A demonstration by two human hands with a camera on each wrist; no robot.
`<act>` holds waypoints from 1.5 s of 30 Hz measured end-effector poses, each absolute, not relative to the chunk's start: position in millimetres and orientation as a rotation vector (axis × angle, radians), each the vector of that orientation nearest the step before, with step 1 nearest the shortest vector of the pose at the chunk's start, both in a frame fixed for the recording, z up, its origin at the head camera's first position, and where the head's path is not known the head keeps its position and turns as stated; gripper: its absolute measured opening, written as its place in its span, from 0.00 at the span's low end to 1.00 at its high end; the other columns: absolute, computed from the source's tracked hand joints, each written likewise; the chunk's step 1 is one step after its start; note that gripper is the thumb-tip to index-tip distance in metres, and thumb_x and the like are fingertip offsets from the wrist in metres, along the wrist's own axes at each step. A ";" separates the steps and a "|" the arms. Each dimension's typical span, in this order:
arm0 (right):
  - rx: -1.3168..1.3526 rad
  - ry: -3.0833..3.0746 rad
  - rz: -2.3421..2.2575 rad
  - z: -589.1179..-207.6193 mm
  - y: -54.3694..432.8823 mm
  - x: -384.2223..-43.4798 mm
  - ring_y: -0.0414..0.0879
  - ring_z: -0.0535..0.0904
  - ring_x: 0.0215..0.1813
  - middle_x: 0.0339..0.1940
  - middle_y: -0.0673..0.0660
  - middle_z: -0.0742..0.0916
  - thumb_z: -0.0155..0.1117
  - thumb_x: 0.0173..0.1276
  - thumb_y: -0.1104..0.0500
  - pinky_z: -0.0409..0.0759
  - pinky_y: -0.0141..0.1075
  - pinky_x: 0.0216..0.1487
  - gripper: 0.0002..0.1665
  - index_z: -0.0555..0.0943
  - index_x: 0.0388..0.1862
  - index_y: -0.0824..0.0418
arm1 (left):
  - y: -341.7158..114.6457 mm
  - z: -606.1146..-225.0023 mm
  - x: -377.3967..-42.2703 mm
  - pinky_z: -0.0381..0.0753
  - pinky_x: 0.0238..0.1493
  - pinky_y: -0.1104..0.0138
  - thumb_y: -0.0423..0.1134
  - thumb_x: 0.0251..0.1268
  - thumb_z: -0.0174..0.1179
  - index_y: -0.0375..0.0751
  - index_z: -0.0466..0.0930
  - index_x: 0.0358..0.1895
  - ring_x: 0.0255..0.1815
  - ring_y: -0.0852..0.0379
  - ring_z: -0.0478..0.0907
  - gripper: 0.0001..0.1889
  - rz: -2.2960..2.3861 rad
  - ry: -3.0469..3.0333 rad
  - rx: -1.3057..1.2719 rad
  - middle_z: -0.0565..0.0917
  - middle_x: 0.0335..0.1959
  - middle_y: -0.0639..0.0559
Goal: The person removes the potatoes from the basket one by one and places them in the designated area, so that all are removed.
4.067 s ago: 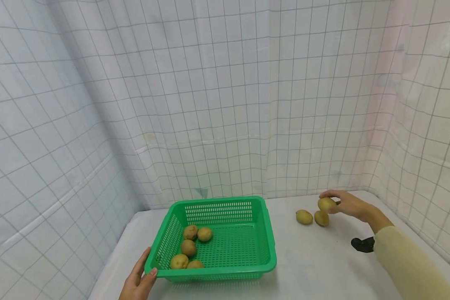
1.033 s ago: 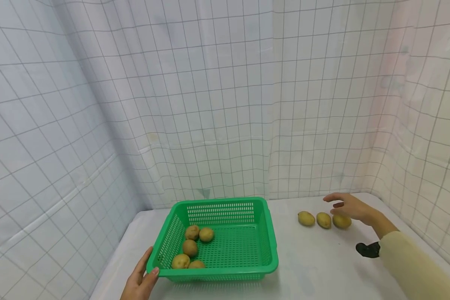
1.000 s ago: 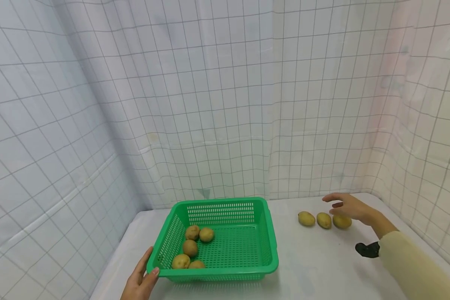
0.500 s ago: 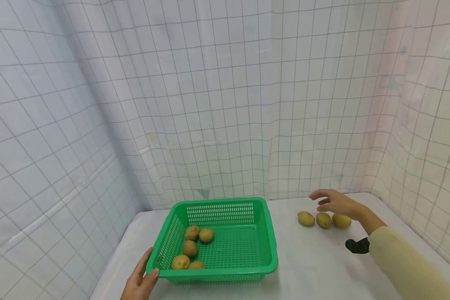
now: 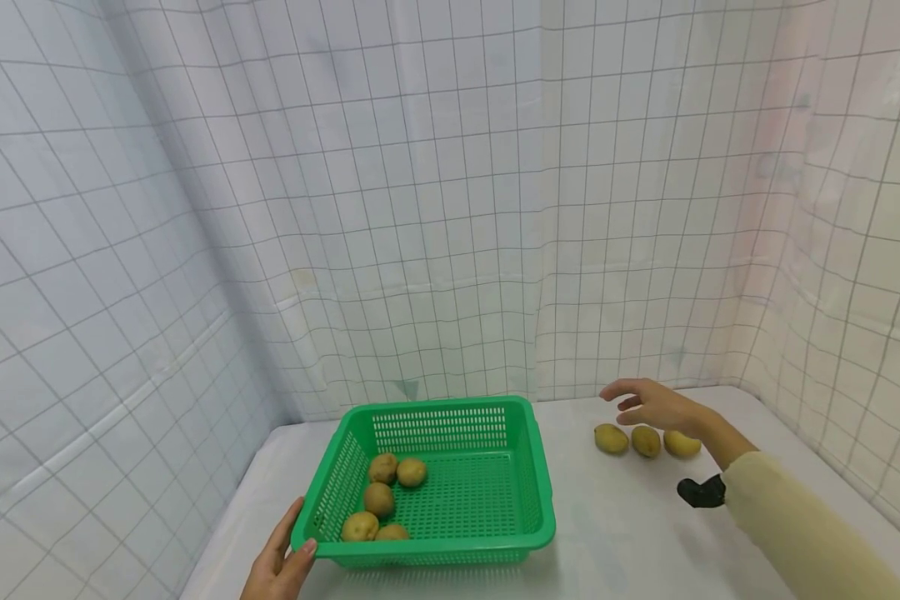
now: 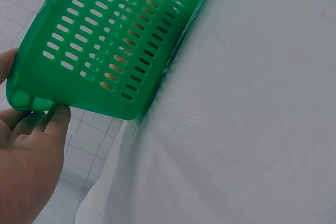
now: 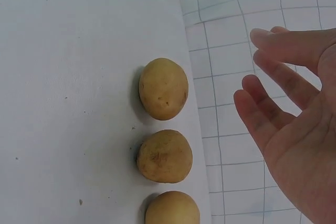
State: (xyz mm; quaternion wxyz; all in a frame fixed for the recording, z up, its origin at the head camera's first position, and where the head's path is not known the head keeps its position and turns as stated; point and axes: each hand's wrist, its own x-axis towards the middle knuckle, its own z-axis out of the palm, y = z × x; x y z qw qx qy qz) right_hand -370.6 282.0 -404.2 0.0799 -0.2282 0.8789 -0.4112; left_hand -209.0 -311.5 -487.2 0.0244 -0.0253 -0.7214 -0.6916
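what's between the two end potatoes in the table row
In the head view, a third potato lies between the left potato and the right potato; the right wrist view agrees.

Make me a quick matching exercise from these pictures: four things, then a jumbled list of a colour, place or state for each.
1. Left hand
2. Right hand
3. Plastic basket
4. Row of three potatoes

A. Green
B. Lying on the white table
C. Raised, fingers holding nothing
D. Gripping a corner

Pairs: 1-D, 2-C, 3-A, 4-B
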 end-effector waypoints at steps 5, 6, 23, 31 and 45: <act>-0.695 2.622 -1.216 -401.9 271.9 -370.5 0.66 0.74 0.67 0.69 0.67 0.77 0.68 0.74 0.63 0.79 0.56 0.64 0.25 0.77 0.68 0.63 | -311.0 -485.0 -208.3 0.74 0.54 0.78 0.39 0.81 0.56 0.31 0.34 0.83 0.76 0.36 0.52 0.44 -2.120 -2.249 -0.058 0.34 0.82 0.28; -0.701 2.618 -1.213 -401.8 270.0 -370.4 0.66 0.74 0.67 0.69 0.66 0.77 0.68 0.74 0.63 0.79 0.56 0.63 0.25 0.77 0.68 0.63 | -311.2 -485.2 -208.5 0.74 0.54 0.78 0.38 0.81 0.56 0.31 0.34 0.83 0.76 0.35 0.51 0.44 -2.118 -2.249 -0.062 0.34 0.82 0.28; -0.825 2.561 -1.133 -394.6 244.1 -370.3 0.62 0.77 0.65 0.65 0.60 0.80 0.68 0.73 0.64 0.79 0.57 0.62 0.26 0.77 0.68 0.59 | -310.5 -484.5 -208.2 0.75 0.57 0.76 0.39 0.80 0.57 0.33 0.32 0.84 0.77 0.30 0.45 0.45 -2.159 -2.249 -0.037 0.33 0.82 0.30; -0.812 2.545 -1.107 -390.7 223.2 -369.5 0.58 0.78 0.64 0.64 0.57 0.81 0.69 0.72 0.62 0.81 0.55 0.61 0.27 0.77 0.69 0.55 | -311.0 -486.9 -207.8 0.75 0.57 0.76 0.40 0.80 0.57 0.33 0.34 0.84 0.76 0.36 0.46 0.45 -2.134 -2.260 -0.034 0.35 0.82 0.30; -0.957 2.458 -1.101 -383.0 195.8 -367.5 0.58 0.78 0.64 0.66 0.59 0.80 0.68 0.73 0.64 0.81 0.50 0.61 0.28 0.77 0.70 0.57 | -314.1 -489.7 -209.1 0.73 0.58 0.76 0.40 0.80 0.57 0.30 0.32 0.83 0.65 0.69 0.66 0.46 -2.143 -2.248 -0.129 0.34 0.81 0.26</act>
